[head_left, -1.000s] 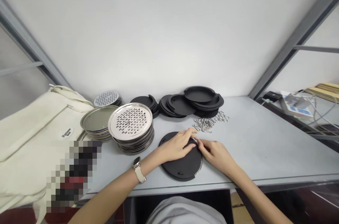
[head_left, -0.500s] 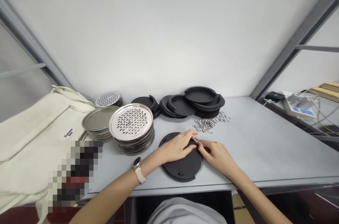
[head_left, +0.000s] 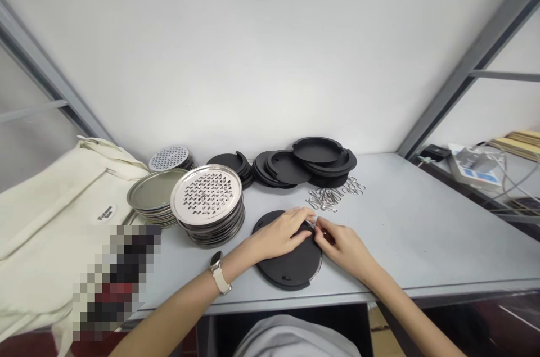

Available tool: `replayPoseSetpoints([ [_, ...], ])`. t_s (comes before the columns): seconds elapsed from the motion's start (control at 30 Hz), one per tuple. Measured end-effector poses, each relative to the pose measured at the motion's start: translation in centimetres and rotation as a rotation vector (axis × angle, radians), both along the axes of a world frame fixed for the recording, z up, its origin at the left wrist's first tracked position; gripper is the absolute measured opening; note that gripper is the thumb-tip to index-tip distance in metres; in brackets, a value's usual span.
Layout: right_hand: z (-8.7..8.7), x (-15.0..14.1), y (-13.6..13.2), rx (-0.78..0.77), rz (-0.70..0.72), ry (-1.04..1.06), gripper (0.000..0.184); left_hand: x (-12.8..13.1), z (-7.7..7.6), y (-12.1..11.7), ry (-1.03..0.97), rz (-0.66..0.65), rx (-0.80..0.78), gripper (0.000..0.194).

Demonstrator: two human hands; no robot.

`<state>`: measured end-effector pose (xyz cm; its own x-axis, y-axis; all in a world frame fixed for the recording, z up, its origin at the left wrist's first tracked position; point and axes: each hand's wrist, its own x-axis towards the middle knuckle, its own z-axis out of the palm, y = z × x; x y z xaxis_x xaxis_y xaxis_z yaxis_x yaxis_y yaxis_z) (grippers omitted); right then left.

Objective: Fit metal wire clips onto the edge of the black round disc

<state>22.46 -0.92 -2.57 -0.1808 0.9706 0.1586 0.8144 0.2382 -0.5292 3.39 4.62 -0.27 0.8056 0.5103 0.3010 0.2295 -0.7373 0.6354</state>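
A round black disc (head_left: 287, 264) lies flat on the table in front of me, with small slots in it and a strip of shiny metal along its right edge. My left hand (head_left: 284, 231) reaches across the disc, thumb and fingers closing on its upper right rim. My right hand (head_left: 340, 242) is at the same spot from the right, thumb and forefinger pinched together. A small bit of metal shows between the two hands; its shape is mostly covered by fingers. Just beyond lies a pile of wire hook clips (head_left: 324, 198).
Left of the disc stands a stack of round metal graters (head_left: 206, 197), beside olive metal discs (head_left: 156, 194) and smaller graters (head_left: 169, 158). Black round trays (head_left: 318, 150) and black discs (head_left: 228, 164) are piled along the wall. A cream canvas bag (head_left: 54, 216) lies at far left.
Both hands stay at the disc's upper right rim. The right fingers have shifted slightly in their pinch. The whole view has moved a little.
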Motion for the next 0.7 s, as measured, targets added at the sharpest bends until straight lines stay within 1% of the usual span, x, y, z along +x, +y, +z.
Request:
replayPoseSetpoints([
  [0.23,0.13,-0.09,0.10,-0.008,0.016,0.028,0.019,0.02,-0.03,-0.08,0.040,0.018,0.066,0.032],
  [0.43,-0.04,0.02,0.12,-0.013,0.011,0.001,0.021,-0.07,0.09,-0.15,0.079,0.034,0.078,0.030],
  [0.7,0.34,-0.10,0.11,-0.009,0.021,-0.011,0.023,0.01,0.16,-0.15,0.081,0.031,0.089,0.029],
])
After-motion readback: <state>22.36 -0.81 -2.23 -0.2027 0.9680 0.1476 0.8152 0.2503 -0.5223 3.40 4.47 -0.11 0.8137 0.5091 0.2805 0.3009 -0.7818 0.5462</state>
